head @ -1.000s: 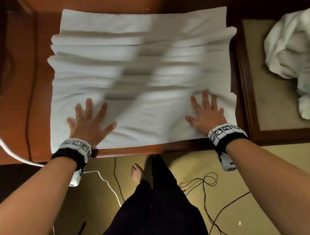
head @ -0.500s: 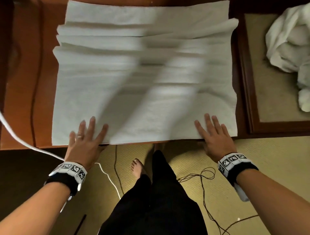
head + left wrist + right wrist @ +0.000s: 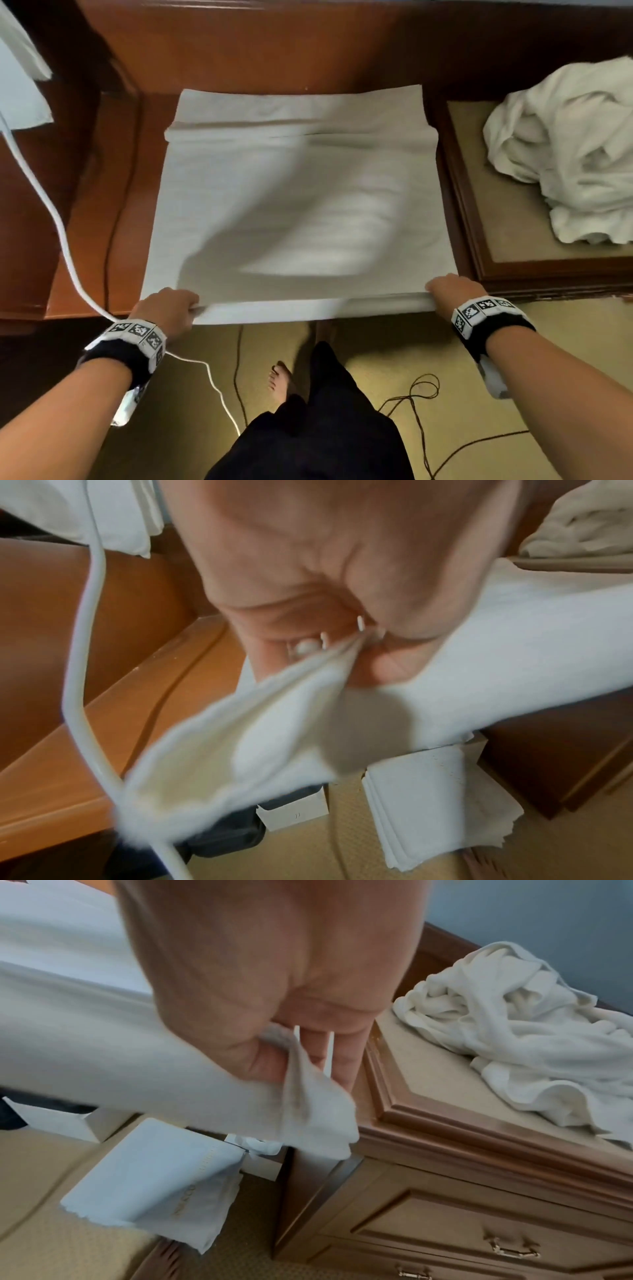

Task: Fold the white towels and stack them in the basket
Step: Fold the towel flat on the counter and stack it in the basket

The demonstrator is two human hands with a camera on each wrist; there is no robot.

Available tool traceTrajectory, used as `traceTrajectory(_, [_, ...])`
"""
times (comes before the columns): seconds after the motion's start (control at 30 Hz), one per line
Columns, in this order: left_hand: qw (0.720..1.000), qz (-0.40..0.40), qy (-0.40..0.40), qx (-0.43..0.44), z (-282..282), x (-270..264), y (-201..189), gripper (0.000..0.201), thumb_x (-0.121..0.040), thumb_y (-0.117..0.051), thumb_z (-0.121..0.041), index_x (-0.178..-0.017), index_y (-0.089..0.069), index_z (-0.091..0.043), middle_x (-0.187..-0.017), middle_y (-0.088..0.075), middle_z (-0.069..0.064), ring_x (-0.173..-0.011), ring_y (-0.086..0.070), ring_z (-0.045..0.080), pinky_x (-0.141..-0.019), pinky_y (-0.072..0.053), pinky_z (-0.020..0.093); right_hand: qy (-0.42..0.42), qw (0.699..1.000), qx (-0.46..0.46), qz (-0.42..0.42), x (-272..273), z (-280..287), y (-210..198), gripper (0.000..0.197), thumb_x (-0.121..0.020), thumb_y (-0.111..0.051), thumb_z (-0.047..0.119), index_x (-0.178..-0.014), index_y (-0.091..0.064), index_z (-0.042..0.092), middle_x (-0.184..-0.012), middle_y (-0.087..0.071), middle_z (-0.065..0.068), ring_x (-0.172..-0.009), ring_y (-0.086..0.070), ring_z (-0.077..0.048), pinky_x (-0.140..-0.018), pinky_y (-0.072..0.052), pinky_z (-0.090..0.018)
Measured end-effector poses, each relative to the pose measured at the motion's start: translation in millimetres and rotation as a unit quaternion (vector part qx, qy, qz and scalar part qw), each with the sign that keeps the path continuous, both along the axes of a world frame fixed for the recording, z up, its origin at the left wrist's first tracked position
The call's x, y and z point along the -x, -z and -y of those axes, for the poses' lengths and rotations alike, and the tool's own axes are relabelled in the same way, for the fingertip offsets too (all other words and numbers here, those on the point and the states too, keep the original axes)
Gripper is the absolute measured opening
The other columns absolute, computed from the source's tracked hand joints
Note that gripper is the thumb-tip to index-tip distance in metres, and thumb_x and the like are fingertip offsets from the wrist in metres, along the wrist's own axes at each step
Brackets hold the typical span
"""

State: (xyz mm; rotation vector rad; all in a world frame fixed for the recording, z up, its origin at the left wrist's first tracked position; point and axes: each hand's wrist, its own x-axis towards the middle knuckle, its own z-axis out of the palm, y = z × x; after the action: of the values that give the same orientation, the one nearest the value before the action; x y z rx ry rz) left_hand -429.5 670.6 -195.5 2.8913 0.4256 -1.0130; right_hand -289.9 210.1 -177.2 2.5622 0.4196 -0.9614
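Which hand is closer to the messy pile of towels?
Right. The right hand pinches the flat towel's near corner beside the side table holding the crumpled pile. The left hand grips the opposite corner, farther away.

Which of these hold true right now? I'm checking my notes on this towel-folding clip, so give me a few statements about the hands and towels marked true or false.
1. The left hand pinches the near left corner of the flat towel. True.
2. The right hand lies flat and open on the towel. False: it grips the near right corner, fingers curled round the cloth.
3. A crumpled pile of white towels sits on the cabinet to the right. True.
4. The flat towel lies wholly on the floor. False: it lies on the wooden desk, its near edge lifted by both hands.
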Motion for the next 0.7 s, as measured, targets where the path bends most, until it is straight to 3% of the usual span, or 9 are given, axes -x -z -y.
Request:
traceTrajectory(0.1, [0.997,-0.067,-0.01,0.044,-8,2,-6,0.018,-0.085,-0.069,-0.023,-0.073,-0.058,-0.016,-0.076,-0.065,-0.006,-0.074,-0.064,0.014,-0.066,-0.048,0.026,0.021,1.0,-0.004,-0.014,7,8,-10,0.017,-0.088,-0.053,0.013,-0.095,-0.058,0.029,-0.11,-0.065,-0.002,-0.103,-0.063,-0.024,-0.086,-0.053,-0.037])
traceTrajectory(0.17, [0.996,-0.069,-0.006,0.049,-14,-2,-14,0.022,-0.077,-0.078,-0.022,-0.07,-0.058,-0.017,-0.073,-0.064,-0.007,-0.071,-0.062,0.01,-0.06,-0.043,0.023,0.033,0.999,-0.007,0.001,4,11,-18,0.018,-0.089,-0.052,0.013,-0.097,-0.059,0.027,-0.11,-0.065,-0.002,-0.103,-0.063,-0.024,-0.085,-0.052,-0.036])
traceTrajectory(0.33, [0.998,-0.045,0.0,0.046,-29,-37,-40,0.031,-0.064,-0.071,-0.01,-0.059,-0.041,-0.016,-0.054,-0.047,-0.006,-0.052,-0.046,0.012,-0.046,-0.031,0.019,0.052,0.997,-0.009,0.048,-33,2,-37,0.025,-0.09,-0.048,0.008,-0.105,-0.063,0.022,-0.107,-0.064,-0.005,-0.102,-0.063,-0.026,-0.084,-0.053,-0.036])
traceTrajectory(0.5, [0.999,0.034,-0.014,0.014,-50,-86,-52,0.026,-0.081,-0.069,-0.008,-0.066,-0.05,-0.018,-0.072,-0.061,-0.001,-0.072,-0.06,0.02,-0.062,-0.04,0.025,0.053,0.994,-0.033,0.095,-87,-14,-51,0.023,-0.087,-0.049,0.006,-0.094,-0.064,0.021,-0.103,-0.066,-0.008,-0.099,-0.064,-0.029,-0.083,-0.055,-0.036])
traceTrajectory(0.57, [0.997,0.072,-0.027,0.002,-58,-108,-54,0.02,-0.085,-0.061,-0.008,-0.069,-0.056,-0.019,-0.073,-0.063,0.0,-0.07,-0.061,0.02,-0.065,-0.047,0.03,0.05,0.992,-0.04,0.111,-110,-22,-55,0.021,-0.088,-0.049,0.006,-0.089,-0.061,0.023,-0.103,-0.065,-0.008,-0.1,-0.064,-0.029,-0.078,-0.052,-0.034])
traceTrajectory(0.7, [0.992,0.117,-0.041,-0.012,-66,-150,-59,0.019,-0.092,-0.053,-0.018,-0.075,-0.06,-0.019,-0.072,-0.062,0.0,-0.067,-0.06,0.024,-0.067,-0.052,0.037,0.051,0.99,-0.049,0.126,-159,-34,-52,0.025,-0.087,-0.05,0.007,-0.099,-0.066,0.022,-0.107,-0.065,-0.009,-0.102,-0.063,-0.03,-0.082,-0.053,-0.037])
